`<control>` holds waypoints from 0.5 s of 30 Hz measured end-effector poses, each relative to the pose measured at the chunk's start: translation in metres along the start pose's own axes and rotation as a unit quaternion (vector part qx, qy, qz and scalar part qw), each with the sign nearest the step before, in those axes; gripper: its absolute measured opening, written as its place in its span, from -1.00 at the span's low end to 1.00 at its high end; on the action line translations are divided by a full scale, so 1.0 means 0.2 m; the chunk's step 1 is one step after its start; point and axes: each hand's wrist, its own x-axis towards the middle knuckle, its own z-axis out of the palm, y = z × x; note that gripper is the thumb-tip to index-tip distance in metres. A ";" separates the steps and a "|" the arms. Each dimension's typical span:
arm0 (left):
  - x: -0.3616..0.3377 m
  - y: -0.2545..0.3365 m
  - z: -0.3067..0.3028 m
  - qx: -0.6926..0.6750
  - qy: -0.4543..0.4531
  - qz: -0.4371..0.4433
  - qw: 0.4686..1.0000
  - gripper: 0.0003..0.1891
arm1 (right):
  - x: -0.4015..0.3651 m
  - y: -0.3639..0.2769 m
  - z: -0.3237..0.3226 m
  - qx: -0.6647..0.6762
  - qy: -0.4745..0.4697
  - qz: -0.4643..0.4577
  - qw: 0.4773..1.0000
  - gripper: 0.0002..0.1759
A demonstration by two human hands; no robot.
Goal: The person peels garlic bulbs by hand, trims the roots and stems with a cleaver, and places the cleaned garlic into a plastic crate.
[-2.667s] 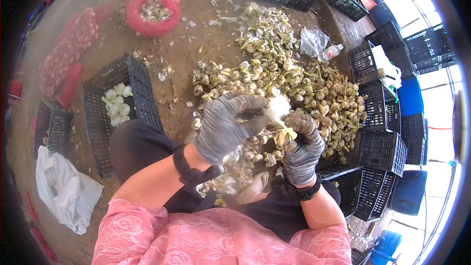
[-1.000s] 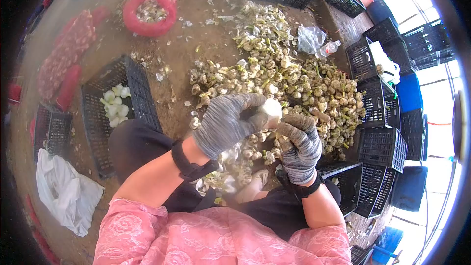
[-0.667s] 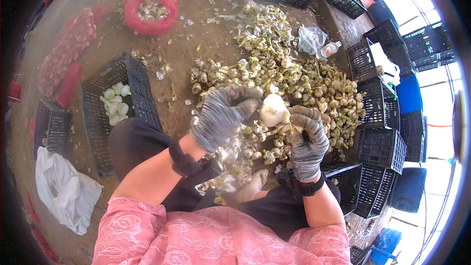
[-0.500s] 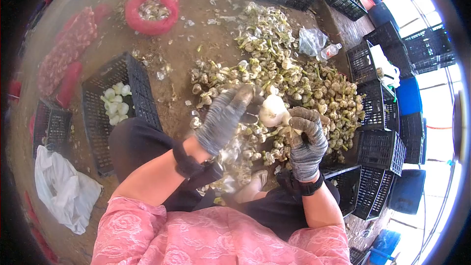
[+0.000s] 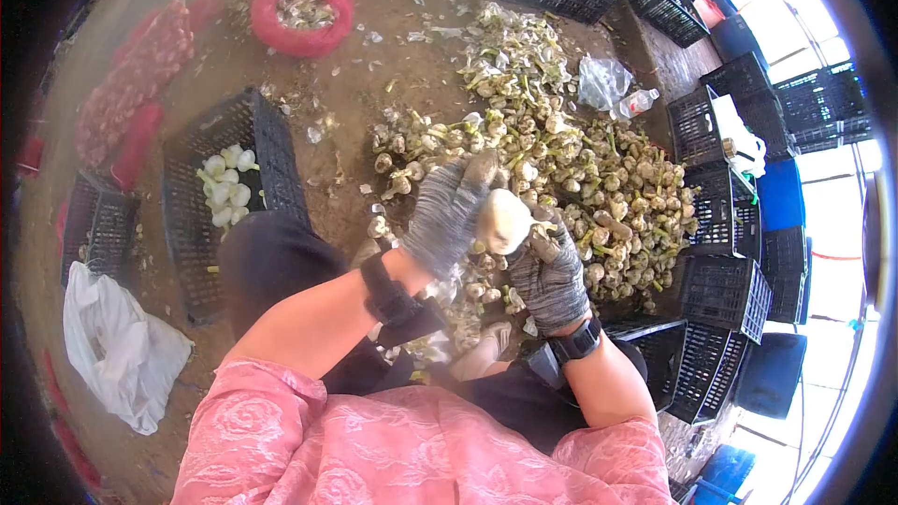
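Both my hands wear grey gloves and meet over a heap of unpeeled garlic [image 5: 636, 215]. Between them is a pale, peeled garlic bulb [image 5: 504, 223]. My left hand [image 5: 451, 210] is closed on its left side, with fingers along the top. My right hand [image 5: 552, 271] pinches the stem end at the bulb's right. Loose skins lie on the ground below my hands. Left of my knee, a black crate [image 5: 184, 224] holds several clean white bulbs [image 5: 226, 184].
A red net bag [image 5: 271, 28] of skins and long filled net sacks [image 5: 140, 75] lie at the upper left. A white plastic bag [image 5: 126, 351] is at the lower left. Black crates [image 5: 725, 295] line the right side, near a plastic bottle [image 5: 636, 104].
The bulb has moved slightly left and turned. My right hand has moved left and down, closer to my left hand, which has shifted a little right.
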 end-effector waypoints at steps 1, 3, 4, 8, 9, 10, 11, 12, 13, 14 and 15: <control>0.01 0.00 0.00 -0.008 0.006 0.024 1.000 -0.69 | 0.00 0.00 0.00 0.004 -0.014 0.007 1.000 -0.61; 0.01 0.04 -0.03 -0.061 0.004 -0.074 0.995 -0.69 | 0.01 0.00 -0.02 -0.052 -0.053 -0.034 0.997 -0.58; 0.02 0.08 -0.05 -0.058 0.012 -0.076 0.995 -0.70 | 0.01 -0.01 -0.05 0.017 -0.034 0.006 0.999 -0.57; 0.03 0.04 -0.03 -0.037 0.012 0.014 0.999 -0.66 | 0.01 -0.02 -0.10 0.184 0.000 0.070 0.980 -0.55; 0.02 0.04 -0.01 -0.024 -0.001 0.095 0.995 -0.58 | 0.01 -0.01 -0.12 0.237 0.002 0.093 0.967 -0.55; 0.01 0.08 0.02 -0.078 -0.063 0.094 0.990 -0.40 | 0.01 0.00 -0.16 0.228 0.042 0.095 0.968 -0.56; 0.01 0.08 0.03 -0.078 -0.064 0.093 0.991 -0.40 | 0.01 0.00 -0.19 0.230 0.043 0.095 0.968 -0.56; 0.01 0.09 0.05 0.099 -0.096 0.215 0.967 -0.44 | 0.00 0.00 -0.24 0.209 0.054 0.137 0.967 -0.58; 0.01 0.09 0.05 0.271 -0.124 0.327 0.897 -0.47 | 0.00 0.00 -0.25 0.189 0.064 0.179 0.963 -0.60; 0.00 0.05 0.05 0.264 -0.171 0.281 0.907 -0.38 | -0.03 -0.03 -0.09 0.143 0.065 0.132 0.979 -0.63; 0.00 0.02 0.04 0.265 -0.171 0.279 0.907 -0.38 | -0.04 -0.02 -0.04 0.144 0.066 0.134 0.978 -0.63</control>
